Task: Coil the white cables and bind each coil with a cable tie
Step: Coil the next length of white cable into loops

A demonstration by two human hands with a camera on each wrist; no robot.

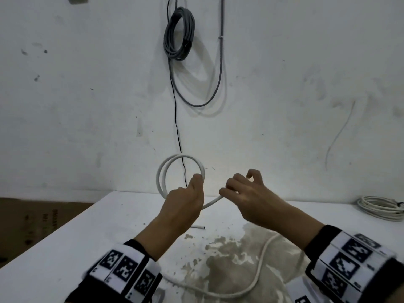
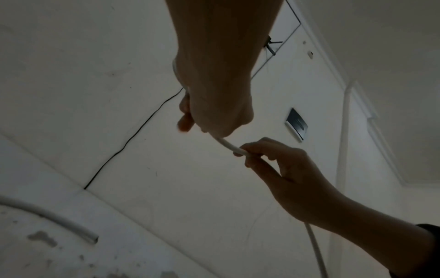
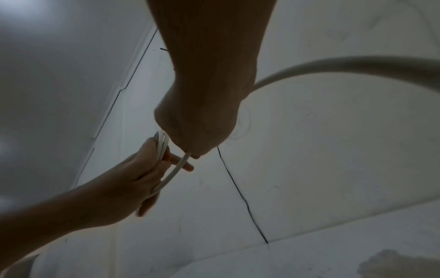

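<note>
Marked wristbands [image 1: 122,270] are seen nearest the lens, and beyond them a white cable [image 1: 258,274] trails loose across the stained surface [image 1: 65,248]. Two loops of a coil [image 1: 162,171] are held upright above the surface by the left hand [image 1: 185,197], whose fingers are curled round the gathered strands at the coil's lower right. The right hand [image 1: 244,193] is closed on the feeding strand just beside the left, with a short span of cable bridging the two.

By the look of it, the work is at an early stage: only two turns are wound, much slack is left on the surface (its cut end [image 1: 202,227] lies near the left forearm), and no tie is seen. A second coil [image 1: 380,207] rests at the far right; whether it is bound cannot be told.

The coil's plane stands roughly vertical, facing the wearer, while the slack runs back toward the body.
</note>
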